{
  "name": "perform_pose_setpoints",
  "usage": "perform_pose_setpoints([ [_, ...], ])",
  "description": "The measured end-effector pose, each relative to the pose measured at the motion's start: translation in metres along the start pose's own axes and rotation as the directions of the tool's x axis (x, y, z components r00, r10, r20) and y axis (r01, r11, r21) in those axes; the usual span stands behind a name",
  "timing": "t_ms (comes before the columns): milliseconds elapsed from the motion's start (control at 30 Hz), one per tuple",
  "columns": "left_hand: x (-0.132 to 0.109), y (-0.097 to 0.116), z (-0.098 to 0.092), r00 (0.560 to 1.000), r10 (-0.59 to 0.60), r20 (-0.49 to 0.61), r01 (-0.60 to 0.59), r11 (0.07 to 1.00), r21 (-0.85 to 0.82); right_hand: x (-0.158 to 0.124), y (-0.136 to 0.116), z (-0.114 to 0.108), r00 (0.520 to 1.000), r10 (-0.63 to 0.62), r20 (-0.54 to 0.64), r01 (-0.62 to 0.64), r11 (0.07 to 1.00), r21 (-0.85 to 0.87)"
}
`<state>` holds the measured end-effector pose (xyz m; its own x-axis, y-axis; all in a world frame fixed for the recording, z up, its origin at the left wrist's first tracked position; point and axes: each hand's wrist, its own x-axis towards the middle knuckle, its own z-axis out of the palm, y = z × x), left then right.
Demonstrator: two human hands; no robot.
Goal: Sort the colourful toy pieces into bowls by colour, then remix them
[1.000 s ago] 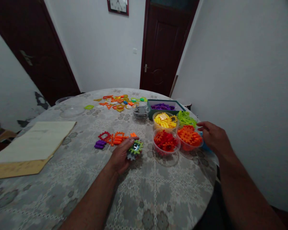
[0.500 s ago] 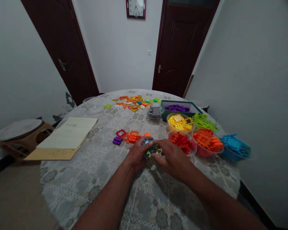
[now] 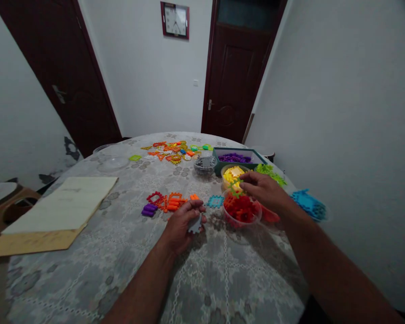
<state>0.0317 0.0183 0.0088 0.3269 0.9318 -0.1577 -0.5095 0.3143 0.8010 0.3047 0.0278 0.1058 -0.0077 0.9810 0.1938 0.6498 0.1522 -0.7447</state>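
Observation:
My left hand (image 3: pixel 184 225) is closed around a grey toothed building piece (image 3: pixel 195 224), low over the table. Pinched in the fingers of my right hand (image 3: pixel 261 186) is a light green building piece (image 3: pixel 236 186), held above the tub of red pieces (image 3: pixel 241 209). Just beyond my left hand lies a blue square frame piece (image 3: pixel 216 201). To its left are orange pieces (image 3: pixel 173 205), a red ring-shaped piece (image 3: pixel 154 197) and purple pieces (image 3: pixel 149 210). My right forearm hides most of another tub behind it.
Behind stand a tub of yellow pieces (image 3: pixel 227 175), a tub of grey pieces (image 3: pixel 205 164) and a green box (image 3: pixel 218 167) holding purple pieces. Light green pieces (image 3: pixel 272 173) and blue pieces (image 3: pixel 308 204) sit rightward. Mixed pieces (image 3: pixel 175 150) lie farther back; a paper folder (image 3: pixel 60 204) is left.
My hands have moved apart. The right one has gone right and up with the light green piece; the left keeps a grey piece. A blue frame now lies on the table. The view has shifted.

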Motion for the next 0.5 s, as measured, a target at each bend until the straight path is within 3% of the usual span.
perform_pose_setpoints([
  [167,-0.001,0.0,0.003,0.999,-0.023,-0.038,0.024,1.0,0.018,0.015,0.028,-0.031,0.998,0.033,-0.061,-0.038,0.995,-0.088],
  [300,0.002,-0.001,0.0,0.996,0.011,-0.092,-0.011,1.0,-0.002,0.032,0.055,-0.058,0.97,-0.012,-0.243,-0.061,0.955,-0.289],
  [400,0.006,0.0,-0.005,0.985,0.04,-0.167,-0.048,0.998,-0.049,0.058,0.078,-0.079,0.921,-0.061,-0.386,-0.174,0.819,-0.547],
  [500,0.009,0.002,-0.01,0.974,0.063,-0.22,-0.087,0.991,-0.101,0.081,0.094,-0.09,0.916,0.011,-0.4,-0.309,0.654,-0.691],
])
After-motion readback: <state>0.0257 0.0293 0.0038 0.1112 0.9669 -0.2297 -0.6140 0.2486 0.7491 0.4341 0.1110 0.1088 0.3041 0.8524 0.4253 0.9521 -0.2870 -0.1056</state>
